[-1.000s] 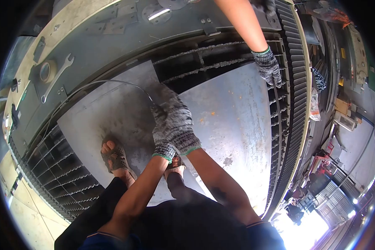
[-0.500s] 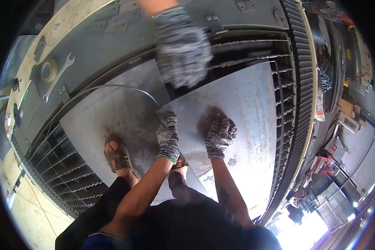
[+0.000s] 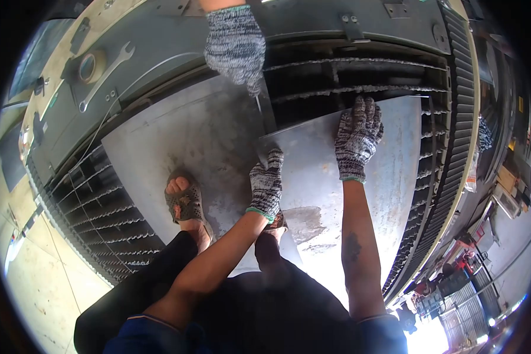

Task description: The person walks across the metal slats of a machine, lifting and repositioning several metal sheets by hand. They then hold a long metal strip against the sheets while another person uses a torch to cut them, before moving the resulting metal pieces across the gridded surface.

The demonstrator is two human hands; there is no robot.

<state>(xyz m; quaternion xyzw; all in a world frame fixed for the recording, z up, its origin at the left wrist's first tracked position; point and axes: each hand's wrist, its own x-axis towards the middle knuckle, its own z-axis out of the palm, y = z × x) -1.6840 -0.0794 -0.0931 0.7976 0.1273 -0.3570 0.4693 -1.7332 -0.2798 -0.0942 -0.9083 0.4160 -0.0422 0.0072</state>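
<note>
My left hand (image 3: 266, 184), in a black-and-white knitted glove, is closed at the left edge of the upper metal sheet (image 3: 395, 147), near its corner; the fingertips are partly hidden. My right hand (image 3: 359, 137), gloved alike, lies on that sheet with its fingers stretched to the far edge. The sheet overlaps a second metal sheet (image 3: 224, 135), on which my sandalled feet (image 3: 186, 200) stand. Across from me, another person's gloved hand (image 3: 236, 47) holds a thin wire-like piece (image 3: 258, 105), its end pointing down near the gap between the sheets.
Beneath the sheets is a grate of jagged slats (image 3: 360, 89). On the machine's frame at left lie a wrench (image 3: 106, 76) and a tape roll (image 3: 91, 66). A ribbed cover (image 3: 461, 106) runs along the right side. Shelves and goods stand beyond it.
My right hand has gone from a fist mid-sheet to outstretched fingers at the far edge. The other person's hand has moved left and holds the wire-like piece. The view has shifted.
</note>
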